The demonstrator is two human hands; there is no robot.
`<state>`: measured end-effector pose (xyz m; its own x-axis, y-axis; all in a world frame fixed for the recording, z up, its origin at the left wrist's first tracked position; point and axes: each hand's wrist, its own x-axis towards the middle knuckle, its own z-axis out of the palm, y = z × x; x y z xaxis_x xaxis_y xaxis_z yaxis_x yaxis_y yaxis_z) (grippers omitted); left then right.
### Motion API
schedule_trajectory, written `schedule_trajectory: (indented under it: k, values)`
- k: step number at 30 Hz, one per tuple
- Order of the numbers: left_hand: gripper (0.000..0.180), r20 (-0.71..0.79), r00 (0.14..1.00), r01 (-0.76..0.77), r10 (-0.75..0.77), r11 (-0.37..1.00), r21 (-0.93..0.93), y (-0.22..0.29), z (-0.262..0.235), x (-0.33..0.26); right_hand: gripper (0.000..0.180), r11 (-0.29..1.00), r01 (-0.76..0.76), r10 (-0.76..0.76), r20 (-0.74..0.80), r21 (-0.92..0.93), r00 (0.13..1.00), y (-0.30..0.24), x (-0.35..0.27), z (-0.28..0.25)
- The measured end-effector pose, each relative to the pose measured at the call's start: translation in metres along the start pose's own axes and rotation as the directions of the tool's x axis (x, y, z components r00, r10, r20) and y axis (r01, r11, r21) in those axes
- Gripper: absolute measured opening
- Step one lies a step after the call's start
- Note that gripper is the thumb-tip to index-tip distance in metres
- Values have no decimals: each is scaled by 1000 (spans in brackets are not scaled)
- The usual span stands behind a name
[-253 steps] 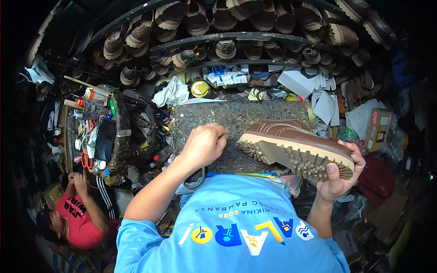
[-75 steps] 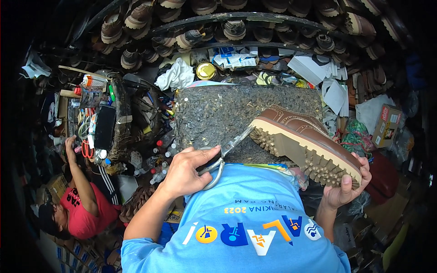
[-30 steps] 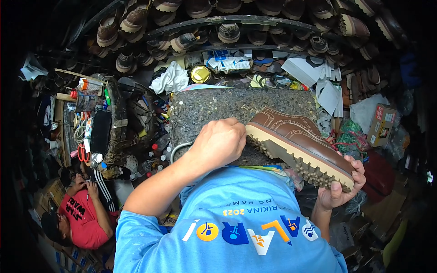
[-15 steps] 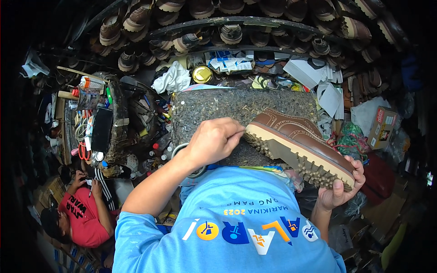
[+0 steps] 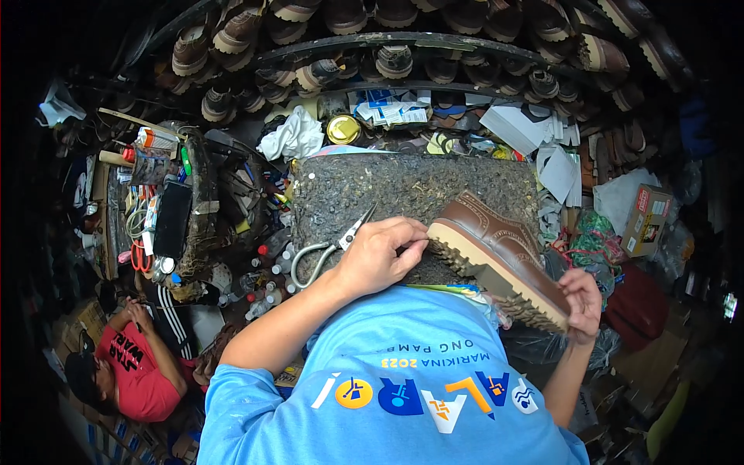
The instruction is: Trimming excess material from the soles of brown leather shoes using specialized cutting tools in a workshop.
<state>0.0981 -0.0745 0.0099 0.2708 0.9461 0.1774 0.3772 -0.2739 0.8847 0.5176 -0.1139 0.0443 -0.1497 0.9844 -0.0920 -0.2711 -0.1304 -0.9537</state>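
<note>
A brown leather shoe (image 5: 504, 240) with a cream midsole and a lugged dark sole is tilted on its side above the dark, rough work surface (image 5: 372, 180). Its heel points left and its toe right. My right hand (image 5: 583, 304) grips the toe end. At the heel, my left hand (image 5: 384, 254) has its fingers closed in a pinch, the tips against or just beside the sole's edge. Whatever is between them is too small to make out. Scissors with grey handles (image 5: 312, 256) lie beside my left hand, which hides part of them.
Rows of shoes (image 5: 394, 60) fill racks at the back. A yellow-lidded can (image 5: 342, 129) and white cloth (image 5: 292, 133) stand behind the surface. To the left is a cluttered tool tray holding a phone (image 5: 173, 219). A person in a red shirt (image 5: 143, 364) sits at lower left.
The shoe's toe end has swung left and toward me, with my right hand shifting its grip. My left hand has moved slightly down and right, uncovering more of the scissors.
</note>
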Motion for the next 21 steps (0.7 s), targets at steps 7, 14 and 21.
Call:
schedule_trajectory:
  k: [7,14,21]
  values:
    - [15,-10,999,38,-37,994,103,6,-11,-14,125,413,315,295,452,-855,842,-19,111,94]
    - [45,50,873,323,-485,653,685,36,-75,-84,118,240,363,438,434,-900,787,0,119,134]
    - [63,160,801,366,-577,684,631,36,-95,-78,111,712,108,419,543,-694,727,-2,155,114]
